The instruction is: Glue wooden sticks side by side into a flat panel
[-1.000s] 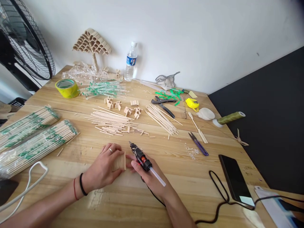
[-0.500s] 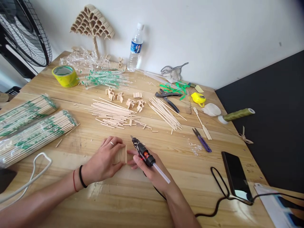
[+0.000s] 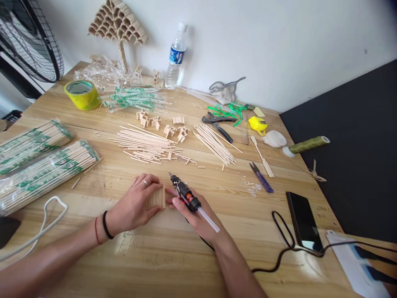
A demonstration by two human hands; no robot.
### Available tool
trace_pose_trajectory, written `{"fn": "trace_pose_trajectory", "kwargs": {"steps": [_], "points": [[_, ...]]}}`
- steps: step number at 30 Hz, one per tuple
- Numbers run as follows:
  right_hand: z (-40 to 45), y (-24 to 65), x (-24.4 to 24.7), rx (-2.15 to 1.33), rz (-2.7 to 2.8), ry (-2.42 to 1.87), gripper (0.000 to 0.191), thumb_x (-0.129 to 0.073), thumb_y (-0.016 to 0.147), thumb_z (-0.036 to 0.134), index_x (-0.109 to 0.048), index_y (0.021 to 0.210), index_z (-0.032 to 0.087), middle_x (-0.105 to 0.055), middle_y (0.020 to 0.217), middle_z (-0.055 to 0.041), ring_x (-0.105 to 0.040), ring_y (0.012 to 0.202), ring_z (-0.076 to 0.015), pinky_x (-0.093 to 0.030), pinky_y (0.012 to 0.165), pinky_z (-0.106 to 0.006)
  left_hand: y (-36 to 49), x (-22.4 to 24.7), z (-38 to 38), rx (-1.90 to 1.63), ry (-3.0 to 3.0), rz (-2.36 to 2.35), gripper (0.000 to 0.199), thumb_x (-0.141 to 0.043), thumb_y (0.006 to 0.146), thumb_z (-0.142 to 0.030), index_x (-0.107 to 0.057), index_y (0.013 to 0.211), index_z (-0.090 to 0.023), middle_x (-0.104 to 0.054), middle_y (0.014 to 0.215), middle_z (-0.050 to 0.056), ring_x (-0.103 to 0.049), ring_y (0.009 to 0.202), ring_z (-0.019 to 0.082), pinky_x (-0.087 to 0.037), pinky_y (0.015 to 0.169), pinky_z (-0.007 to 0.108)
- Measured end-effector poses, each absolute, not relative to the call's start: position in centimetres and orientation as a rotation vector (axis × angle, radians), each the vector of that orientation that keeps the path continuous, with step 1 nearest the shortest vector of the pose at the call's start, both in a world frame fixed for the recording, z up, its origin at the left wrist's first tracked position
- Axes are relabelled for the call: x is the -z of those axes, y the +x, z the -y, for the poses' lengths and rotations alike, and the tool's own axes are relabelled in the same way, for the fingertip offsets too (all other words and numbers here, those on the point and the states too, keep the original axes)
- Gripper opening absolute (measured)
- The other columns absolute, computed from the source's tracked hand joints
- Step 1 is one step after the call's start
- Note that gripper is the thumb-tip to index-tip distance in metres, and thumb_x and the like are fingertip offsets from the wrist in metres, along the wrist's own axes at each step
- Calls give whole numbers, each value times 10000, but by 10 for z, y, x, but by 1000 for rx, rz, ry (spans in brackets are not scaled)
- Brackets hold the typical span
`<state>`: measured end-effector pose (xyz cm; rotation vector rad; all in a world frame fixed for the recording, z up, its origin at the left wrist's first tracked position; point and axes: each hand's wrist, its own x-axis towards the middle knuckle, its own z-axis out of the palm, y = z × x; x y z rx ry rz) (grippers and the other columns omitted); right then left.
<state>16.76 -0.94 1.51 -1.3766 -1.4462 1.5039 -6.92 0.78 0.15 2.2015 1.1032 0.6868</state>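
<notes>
My left hand (image 3: 133, 203) grips a small panel of short wooden sticks (image 3: 157, 198) laid side by side, thumb on the near edge and fingers on the far edge. In my right hand (image 3: 198, 217) is a black glue gun (image 3: 185, 193), its nozzle pointing up and left and a clear glue stick (image 3: 208, 218) coming out of its back. Fingertips of my right hand touch or nearly touch the panel's right edge. Beyond the hands lie a pile of thin sticks (image 3: 144, 142) and several small stick pieces (image 3: 170, 131).
Bagged sticks (image 3: 49, 171) and a white cable (image 3: 46, 227) lie left. Yellow tape (image 3: 82, 95), a bottle (image 3: 176, 58) and a stick tree (image 3: 119, 27) stand behind. Pliers (image 3: 218, 124), purple snips (image 3: 262, 178), a phone (image 3: 304, 221) and a black cable (image 3: 279, 265) are right.
The whole view has shifted slightly, so most things sit a little higher in the picture. Both hands keep their hold on the panel and the glue gun.
</notes>
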Motion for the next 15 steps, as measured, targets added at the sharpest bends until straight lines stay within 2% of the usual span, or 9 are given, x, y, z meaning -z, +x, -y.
{"fn": "trace_pose_trajectory", "kwargs": {"steps": [3,8,15], "points": [[7,168,-14,-1651,1367,-1271,330,-725,991,484,-754,1217,245,-810,1295,-106,-810,1101,-327,-664,970,-491,-71,1,-9,-653,2239,-1110,382,-732,943,-273,-615,1297,-188,-616,1288,135,-588,1187,329,-502,1035,523],[-1,174,-17,-1529,1255,-1337,429,-718,959,604,-769,1080,196,-843,1129,-137,-831,969,-323,-685,906,-489,-67,7,-8,-602,2301,-1209,573,-800,921,-385,-571,1398,-164,-607,1350,163,-573,1206,354,-504,1049,572],[-3,180,-22,-1376,1218,-1369,513,-680,939,684,-761,1023,185,-842,1065,-137,-811,937,-287,-656,909,-447,-63,8,-7,-651,2325,-1259,436,-794,908,-382,-669,1288,-209,-661,1257,125,-622,1136,339,-511,1003,538]]}}
